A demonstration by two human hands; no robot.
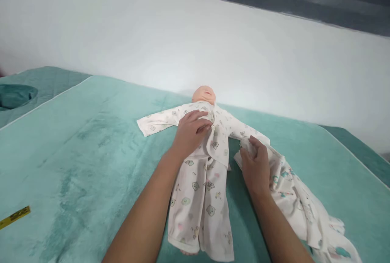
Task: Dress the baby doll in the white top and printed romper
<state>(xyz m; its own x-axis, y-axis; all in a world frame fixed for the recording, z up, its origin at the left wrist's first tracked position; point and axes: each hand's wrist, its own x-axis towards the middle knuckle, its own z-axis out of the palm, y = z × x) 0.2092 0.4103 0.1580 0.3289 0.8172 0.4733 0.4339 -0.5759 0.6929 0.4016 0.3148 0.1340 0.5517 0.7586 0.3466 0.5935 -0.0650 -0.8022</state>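
Lowest in the frame, we have printed baby trousers (215, 210) at bottom centre, a yellow strip (15, 217) at lower left and crumpled baby clothes (297, 202) at lower right, their upper end held between our right hand (256, 167)'s thumb and fingers. Beyond, our left hand (191, 129) touches the printed jacket (222, 141) at centre, whether pinching we cannot tell; above, the dressed baby doll's head (202, 94) lies beside the white wall (152, 44).

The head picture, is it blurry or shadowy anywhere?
Head view: soft glow on the plain white wall; head view: shade on the teal-green cloth beside the right forearm; head view: black marks on the flat yellow strip too blurry to read.
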